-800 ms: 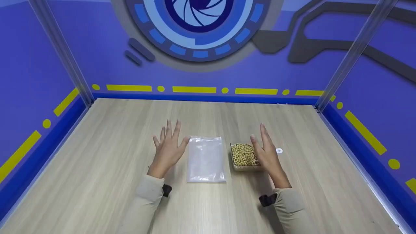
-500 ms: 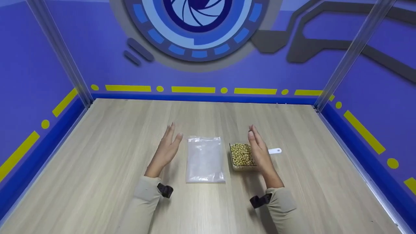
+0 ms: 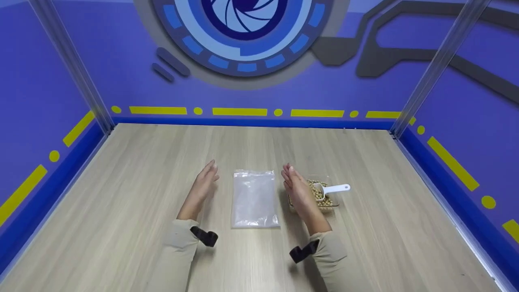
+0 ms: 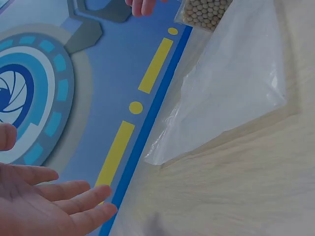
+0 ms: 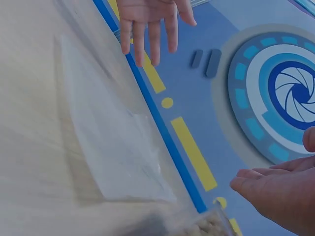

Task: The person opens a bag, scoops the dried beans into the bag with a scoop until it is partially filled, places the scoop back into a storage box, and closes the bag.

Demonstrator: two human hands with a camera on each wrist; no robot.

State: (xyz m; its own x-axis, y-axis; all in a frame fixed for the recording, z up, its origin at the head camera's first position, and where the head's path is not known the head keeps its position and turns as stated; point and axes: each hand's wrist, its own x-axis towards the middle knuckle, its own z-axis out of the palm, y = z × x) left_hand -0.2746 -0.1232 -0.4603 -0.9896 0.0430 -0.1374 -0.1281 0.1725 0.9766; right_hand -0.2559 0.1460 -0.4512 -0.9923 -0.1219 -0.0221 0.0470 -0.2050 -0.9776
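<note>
A clear plastic bag (image 3: 255, 198) lies flat on the table between my two hands. My left hand (image 3: 201, 181) hovers just left of it, fingers straight and palm turned inward, holding nothing. On the other side, my right hand (image 3: 298, 190) also has straight fingers and an inward-facing palm. It overlaps the left part of a clear box (image 3: 327, 209) of round, pale yellow beans (image 3: 327, 200), hiding that part. A white scoop (image 3: 336, 189) rests in the beans, its handle sticking out to the right. In the left wrist view, the beans (image 4: 204, 12) show beyond the bag (image 4: 236, 83).
The wood-grain table (image 3: 154, 154) is bounded by blue printed panels (image 3: 243, 97) at the back and both sides. Metal corner posts (image 3: 442, 69) stand where the panels meet. Each sleeve cuff carries a small black camera (image 3: 204, 236).
Both hands have turned their palms inward. The right hand has moved left across the box, uncovering the scoop; the left hand's spread fingers have come together and it sits slightly lower.
</note>
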